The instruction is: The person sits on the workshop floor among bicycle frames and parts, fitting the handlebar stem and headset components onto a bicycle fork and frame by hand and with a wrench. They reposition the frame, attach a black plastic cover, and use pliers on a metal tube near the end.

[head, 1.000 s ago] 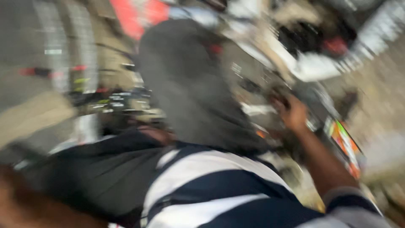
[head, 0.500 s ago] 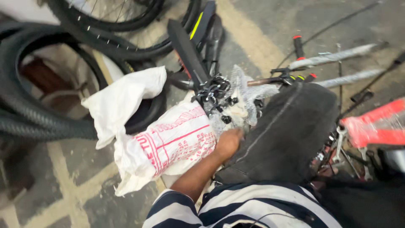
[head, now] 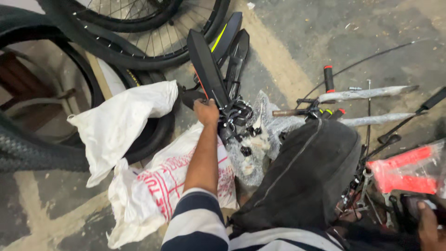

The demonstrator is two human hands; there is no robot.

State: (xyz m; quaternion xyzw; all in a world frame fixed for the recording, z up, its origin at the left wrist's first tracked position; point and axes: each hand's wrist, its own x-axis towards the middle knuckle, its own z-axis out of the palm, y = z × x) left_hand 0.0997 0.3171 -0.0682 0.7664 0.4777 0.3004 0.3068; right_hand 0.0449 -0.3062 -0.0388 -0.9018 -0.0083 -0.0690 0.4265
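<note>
My left hand [head: 206, 111], on a striped-sleeved arm, reaches forward and grips the lower end of a long black mudguard [head: 204, 65]. Two more black mudguards [head: 234, 51], one with a yellow stripe, lie beside it. Below the hand sits a cluster of black bolts and brackets [head: 239, 121] on clear bubble wrap [head: 260, 135]. My right hand [head: 429, 227] shows only partly at the bottom right edge, next to dark bicycle parts; what it holds is hidden. A dark grey cloth [head: 306, 176] covers my lap.
White sacks [head: 121, 121] with red print lie on the concrete floor at the left. Black tyres [head: 28, 153] and a spoked wheel [head: 139, 28] lie at the top left. Wrapped handlebars [head: 367, 95], cables and a red plastic-wrapped part [head: 404, 172] are at the right.
The view has steadied after a blurred swing. My left hand has moved up from the sack to the black mudguard and closed on it.
</note>
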